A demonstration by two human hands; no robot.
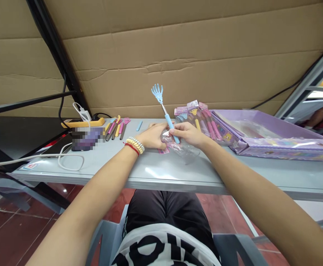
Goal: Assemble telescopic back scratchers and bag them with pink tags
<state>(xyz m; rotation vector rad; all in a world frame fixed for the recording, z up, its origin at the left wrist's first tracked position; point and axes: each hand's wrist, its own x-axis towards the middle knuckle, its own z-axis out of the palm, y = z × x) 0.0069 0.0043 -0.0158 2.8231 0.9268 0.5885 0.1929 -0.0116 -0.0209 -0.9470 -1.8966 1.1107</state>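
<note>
1. Cardboard [178, 48]: brown, creased, standing as a wall behind box and surface.
2. Surface [147, 162]: pale grey, smooth, bearing box on its right-hand part.
3. Box [280, 149]: purple, shallow, open-topped, printed along its near wall.
4. Scratcher [168, 120]: one, light blue, hand-shaped head, metal shaft, blue handle. Left of box; held at a tilt, head uppermost.
5. Right hand [188, 133]: left of box; fingers closed on the scratcher's handle, thumb along it.
6. Left hand [152, 136]: further left of box, beside the handle, at the wrapper; fingertips partly hidden, so cannot tell whether they grip.
7. Wrapper [187, 152]: clear, crumpled, left of box, beneath the right hand.
8. Packs [211, 127]: several bagged scratchers, pink, yellow and blue, in a heap just left of box.
9. Tube [139, 126]: one, short, blue, lying well left of box.
10. Loose scratchers [118, 127]: a group, blue, pink and yellow, farther left of box than the tube.
11. Power strip [97, 122]: yellow, far left of box, white plug fitted.
12. Device [87, 139]: pixelated, far left of box, near the power strip.
13. Cable [39, 156]: white, looped, far left of box.
</note>
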